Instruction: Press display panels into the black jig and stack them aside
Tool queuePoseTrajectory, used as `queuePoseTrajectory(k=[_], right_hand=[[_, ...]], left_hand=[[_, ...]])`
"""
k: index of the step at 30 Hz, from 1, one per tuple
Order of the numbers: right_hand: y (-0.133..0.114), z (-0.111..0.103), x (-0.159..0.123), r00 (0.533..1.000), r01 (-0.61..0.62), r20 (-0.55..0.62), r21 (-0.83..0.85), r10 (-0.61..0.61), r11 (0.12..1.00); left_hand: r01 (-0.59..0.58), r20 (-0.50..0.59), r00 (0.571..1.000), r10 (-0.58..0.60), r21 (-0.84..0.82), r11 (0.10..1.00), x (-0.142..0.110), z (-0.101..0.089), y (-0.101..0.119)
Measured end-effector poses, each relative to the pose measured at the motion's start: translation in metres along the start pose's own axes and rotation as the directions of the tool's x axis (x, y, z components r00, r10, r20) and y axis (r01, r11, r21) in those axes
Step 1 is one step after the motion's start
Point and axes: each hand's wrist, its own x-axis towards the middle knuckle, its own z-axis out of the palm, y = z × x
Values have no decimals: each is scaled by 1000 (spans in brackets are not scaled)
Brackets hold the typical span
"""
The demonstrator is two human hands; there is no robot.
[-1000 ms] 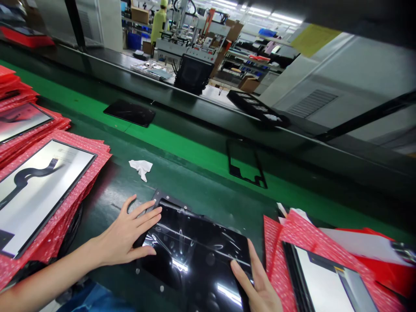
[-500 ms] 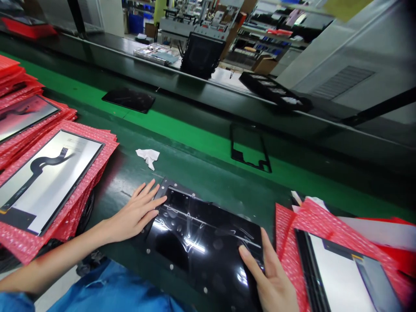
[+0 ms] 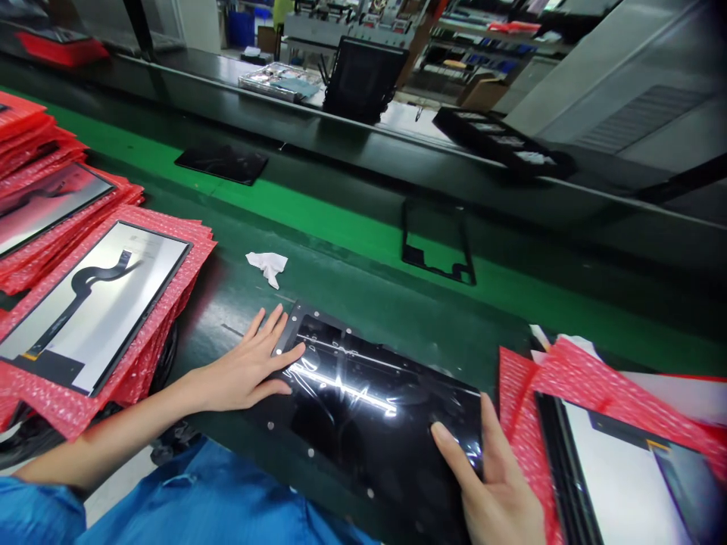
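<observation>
A glossy black screen panel (image 3: pixel 369 424), its surface showing wrinkled clear film and bright reflections, lies over a dark plate (image 3: pixel 301 312) with several round silver dots along its edges. My left hand (image 3: pixel 247 367) rests with spread fingers on the left end of the plate, its fingertips touching the panel's left edge. At the opposite end my right hand (image 3: pixel 494 473) grips the panel, thumb on top and fingers along the right edge. Whether the panel's right end touches the plate, I cannot tell. Beyond the left hand lies a crumpled white cloth (image 3: pixel 269 266).
On the left, display panels with ribbon cables (image 3: pixel 133 280) lie on stacked red bubble-wrap sleeves (image 3: pixel 196 250). More panels (image 3: pixel 616 473) and red bubble wrap (image 3: pixel 573 371) are at right. A thin black frame (image 3: pixel 437 274) and a dark panel (image 3: pixel 223 163) lie on the green strip (image 3: pixel 318 204).
The view has shifted slightly, so the scene sits a little farther right. Reflections on the black panel have changed shape. Both hands keep the same places on the panel and plate.
</observation>
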Motion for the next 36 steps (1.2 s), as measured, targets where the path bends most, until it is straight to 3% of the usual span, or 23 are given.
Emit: queuePoseTrajectory(k=[8,10,12,15,20,26,32,34,36], right_hand=[[5,4,6,999,-5,35,159,0,987],[16,3,12,995,98,10,123,-99,988],[30,1,18,964,266,-15,-24,-266,964],[47,-7,28,887,452,40,-283,-460,846],[50,-26,47,796,584,215,-516,-566,627],[37,-39,75,696,699,396,-566,-599,438],[37,-38,84,590,756,551,-633,-590,165],[41,-37,82,570,767,581,-630,-581,121],[46,-35,79,576,766,577,-629,-579,134]], left_hand=[[-6,18,1000,5,44,999,1,-2,5],[-13,5,1000,12,84,996,2,-1,5],[-18,-13,1000,20,150,989,2,2,2],[-23,-64,997,39,232,972,0,12,-5],[-48,-183,977,109,309,950,1,25,-12],[61,-230,973,30,377,924,28,22,2],[95,-207,978,-17,371,924,44,21,5],[111,-213,976,-33,367,924,43,24,4],[136,-232,971,-54,353,926,42,30,2]])
